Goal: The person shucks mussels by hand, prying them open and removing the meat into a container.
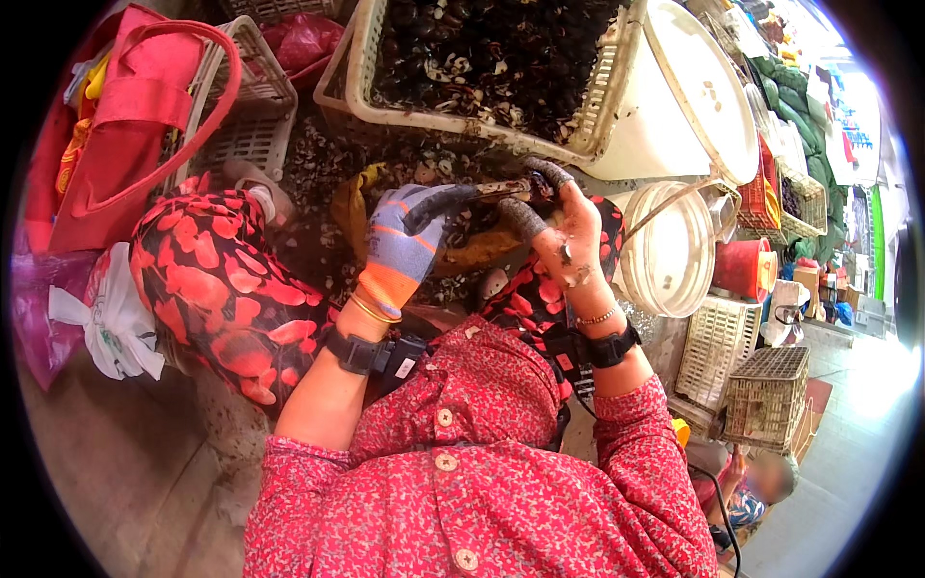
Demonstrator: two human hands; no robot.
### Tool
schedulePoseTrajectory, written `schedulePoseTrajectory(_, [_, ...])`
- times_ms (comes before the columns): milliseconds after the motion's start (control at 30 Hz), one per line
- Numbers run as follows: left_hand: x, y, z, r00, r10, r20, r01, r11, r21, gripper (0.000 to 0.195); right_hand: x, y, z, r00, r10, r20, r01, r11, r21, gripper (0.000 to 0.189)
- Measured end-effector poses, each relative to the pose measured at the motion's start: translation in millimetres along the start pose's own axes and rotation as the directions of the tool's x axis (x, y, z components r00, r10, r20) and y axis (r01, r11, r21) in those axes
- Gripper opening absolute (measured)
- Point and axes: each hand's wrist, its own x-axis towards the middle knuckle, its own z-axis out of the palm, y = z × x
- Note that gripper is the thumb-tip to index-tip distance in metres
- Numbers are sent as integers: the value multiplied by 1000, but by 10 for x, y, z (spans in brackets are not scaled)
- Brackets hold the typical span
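Observation:
My left hand [415, 224] wears a grey, blue and orange work glove with dark, coated fingers. It is closed around a short narrow tool [498, 189], which looks like a shucking knife; its far end meets my right fingers. Dark covers sit on the thumb and a finger of my right hand [567, 231], and wet flecks cling to the palm. Pinched between those fingers is a small dark shellfish [540, 186], partly hidden. Below both hands lies a yellowish bag or basin rim [484, 248] among shell scraps.
A white plastic crate [462, 128] heaped with dark shellfish [498, 50] stands ahead. White buckets [668, 249] are at the right, near stacked crates [769, 397]. A red bag [134, 137] and an open crate [249, 94] stand left. Another person [748, 491] sits at lower right.

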Motion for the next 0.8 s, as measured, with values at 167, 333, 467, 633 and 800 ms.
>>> schedulePoseTrajectory(167, [15, 35, -26, 998, -55, 8, 55, 998, 30, 34, 23, 55, 30, 997, -64, -40, 58, 990, -126, 42])
schedulePoseTrajectory(333, [7, -23, -33, 996, -87, -13, 88, 992, 87, 32, 22, 100, 67, 993, -97, -74, 89, 991, -99, 43])
schedulePoseTrajectory(467, [-14, -96, -89, 970, -236, 64, 237, 971, -2, 31, -27, -38, 47, 957, -282, 68, 277, 817, -506, 44])
schedulePoseTrajectory(633, [30, 23, -306, 975, -134, 179, 62, 931, 359, 30, -146, 35, -92, 918, -207, 339, 359, 796, -486, 51])
schedulePoseTrajectory(800, [-31, -17, -122, 992, -49, 118, -11, 887, 461, 20, -328, 112, -73, 918, 309, 250, -370, 894, 253, 31])
